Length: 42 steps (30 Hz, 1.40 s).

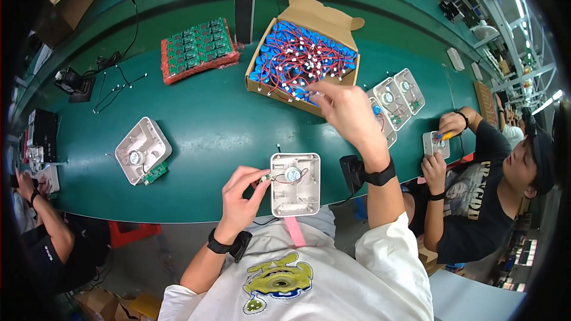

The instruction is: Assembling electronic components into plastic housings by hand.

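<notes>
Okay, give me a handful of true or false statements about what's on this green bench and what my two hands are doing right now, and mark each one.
1. The right hand reaches into the cardboard box of blue cells with red wires. True.
2. The left hand rests on the stack of green circuit boards. False: it is at the left edge of the open white housing.
3. A second white housing lies farther left. True.
4. The bench is red. False: it is green.

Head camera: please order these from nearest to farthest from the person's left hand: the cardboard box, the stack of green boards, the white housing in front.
1. White housing, touching the left hand.
2. Cardboard box, far right.
3. Stack of green boards, far left, nearly equal.
</notes>
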### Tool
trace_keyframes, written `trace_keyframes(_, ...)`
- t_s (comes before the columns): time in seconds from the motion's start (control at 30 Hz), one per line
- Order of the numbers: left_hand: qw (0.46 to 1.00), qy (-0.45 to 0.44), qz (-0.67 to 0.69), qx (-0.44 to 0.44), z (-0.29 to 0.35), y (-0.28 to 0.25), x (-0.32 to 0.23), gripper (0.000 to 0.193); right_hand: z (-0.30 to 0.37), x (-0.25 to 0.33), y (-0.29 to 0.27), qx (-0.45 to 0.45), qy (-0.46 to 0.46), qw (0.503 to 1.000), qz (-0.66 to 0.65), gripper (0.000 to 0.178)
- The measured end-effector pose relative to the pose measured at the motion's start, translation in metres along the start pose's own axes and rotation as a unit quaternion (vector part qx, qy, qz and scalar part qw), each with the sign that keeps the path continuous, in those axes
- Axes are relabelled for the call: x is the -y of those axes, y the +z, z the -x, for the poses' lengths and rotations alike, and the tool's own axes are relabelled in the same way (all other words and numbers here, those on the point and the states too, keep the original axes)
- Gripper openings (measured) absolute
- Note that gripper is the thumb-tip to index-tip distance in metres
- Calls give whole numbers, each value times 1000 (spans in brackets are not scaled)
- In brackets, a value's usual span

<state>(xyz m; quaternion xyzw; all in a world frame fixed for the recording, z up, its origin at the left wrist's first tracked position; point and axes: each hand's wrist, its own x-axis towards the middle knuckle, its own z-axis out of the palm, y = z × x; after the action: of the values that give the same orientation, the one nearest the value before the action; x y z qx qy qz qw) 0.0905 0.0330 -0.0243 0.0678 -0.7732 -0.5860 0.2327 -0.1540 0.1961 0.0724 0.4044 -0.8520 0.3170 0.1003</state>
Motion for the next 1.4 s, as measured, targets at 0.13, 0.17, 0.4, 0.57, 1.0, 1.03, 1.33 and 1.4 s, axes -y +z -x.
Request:
trace_keyframes(0.13,1000,2,0,-3,-1,1,0,29,0,7,4,84,6,985,152,11)
trace_keyframes(0.17,1000,2,2,-3,-2,1,-1,29,1,9,-2,68,0,985,158,11)
trace_keyframes(0.4,1000,-21,10,5,-2,0,-5,28,15,23,-34,-32,102,994,-35,4)
trace_keyframes(0.57,1000,-18,12,11,0,-3,-7,28,29,26,-25,-111,180,954,-212,8)
trace_keyframes(1.0,1000,-30,7,5,0,0,-5,27,68,68,-60,-100,235,865,-432,15)
trace_keyframes(1.03,999,-33,11,3,-1,1,-5,27,73,69,-60,-79,240,863,-438,15)
trace_keyframes(1.33,999,-43,4,9,-1,1,-5,25,93,77,-29,1,287,820,-495,13)
trace_keyframes(1.4,1000,-16,0,-8,-1,2,-4,25,92,78,-26,7,290,820,-493,12)
